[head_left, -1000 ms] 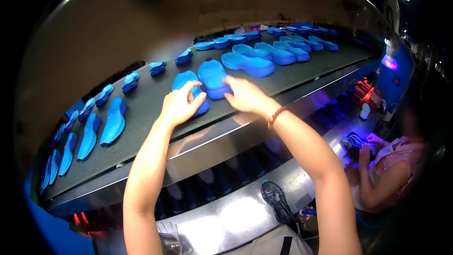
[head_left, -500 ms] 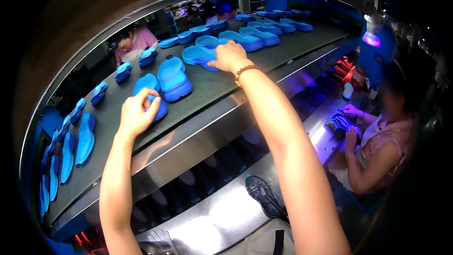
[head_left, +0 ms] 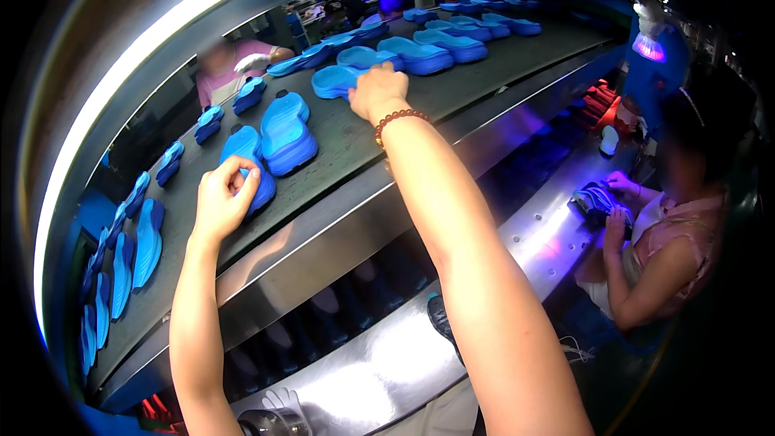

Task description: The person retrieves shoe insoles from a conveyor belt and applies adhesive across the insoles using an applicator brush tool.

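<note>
My left hand point(head_left: 225, 200) has its fingers curled over the near end of a blue shoe sole point(head_left: 240, 144) lying on the dark conveyor belt point(head_left: 347, 137). Just right of it, a second blue sole point(head_left: 286, 131) lies untouched. Farther right, my right hand point(head_left: 379, 91), with a beaded bracelet at the wrist, closes on the near end of another blue sole point(head_left: 329, 81); its fingertips are partly hidden. Beyond that hand, more blue soles point(head_left: 420, 56) lie side by side.
Several blue soles point(head_left: 148, 242) line the belt's left part. A metal edge point(head_left: 347, 210) fronts the belt, above a shiny shelf point(head_left: 379, 363) with a dark shoe part point(head_left: 438, 316). One co-worker point(head_left: 670, 250) sits at right handling a shoe point(head_left: 593, 202); another point(head_left: 222, 73) stands across.
The view has shifted slightly, moving both hands and the nearby soles a little left in the picture. Both hands stay at their soles. Across the belt, the co-worker's gloved hand has come into view.
</note>
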The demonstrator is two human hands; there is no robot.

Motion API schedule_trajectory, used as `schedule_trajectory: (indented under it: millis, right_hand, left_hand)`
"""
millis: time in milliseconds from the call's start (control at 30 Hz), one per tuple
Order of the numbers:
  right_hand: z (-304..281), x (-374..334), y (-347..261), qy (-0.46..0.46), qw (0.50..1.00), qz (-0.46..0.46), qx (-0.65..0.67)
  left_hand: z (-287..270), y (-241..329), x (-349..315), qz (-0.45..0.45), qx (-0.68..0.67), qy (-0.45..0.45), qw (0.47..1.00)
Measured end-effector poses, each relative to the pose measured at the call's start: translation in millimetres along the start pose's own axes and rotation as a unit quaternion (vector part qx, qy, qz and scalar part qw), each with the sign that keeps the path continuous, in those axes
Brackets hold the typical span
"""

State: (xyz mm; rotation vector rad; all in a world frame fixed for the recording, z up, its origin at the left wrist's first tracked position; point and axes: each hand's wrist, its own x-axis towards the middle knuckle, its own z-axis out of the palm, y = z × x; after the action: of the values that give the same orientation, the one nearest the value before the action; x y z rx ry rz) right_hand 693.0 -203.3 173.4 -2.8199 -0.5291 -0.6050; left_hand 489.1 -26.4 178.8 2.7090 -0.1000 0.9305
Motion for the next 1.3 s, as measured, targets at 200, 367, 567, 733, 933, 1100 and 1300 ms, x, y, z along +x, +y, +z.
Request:
schedule_trajectory:
  millis: [200,367,567,733,933,1100,1300]
  right_hand:
    - [9.5,6.9,16.0,0.027,0.997,0.075,-0.014]
    - [17.8,18.5,25.6,0.051,0.989,0.130,-0.045]
    - [23.1,20.4,39.3,0.089,0.979,0.162,-0.080]
    - [-6.6,-18.7,27.6,0.205,0.974,-0.088,0.032]
    - [-19.7,-79.9,-39.2,0.140,0.812,-0.552,0.124]
    - [-18.1,-65.4,-34.5,0.108,0.886,-0.451,0.015]
    - [3.3,-31.2,51.4,0.068,0.948,-0.281,-0.133]
  left_hand:
    - [3.6,-0.1,0.9,-0.005,-0.020,-0.006,1.000]
    - [1.6,-20.8,4.5,0.013,-0.044,0.038,0.998]
    - [2.0,-27.6,7.5,-0.128,0.022,0.138,0.982]
    - [17.1,-30.8,15.4,-0.172,0.007,0.145,0.974]
    - [14.5,-29.1,16.9,-0.149,0.040,0.188,0.970]
    - [12.0,-38.0,15.5,-0.153,0.050,0.194,0.968]
    - [15.3,-35.0,15.2,-0.173,0.036,0.181,0.967]
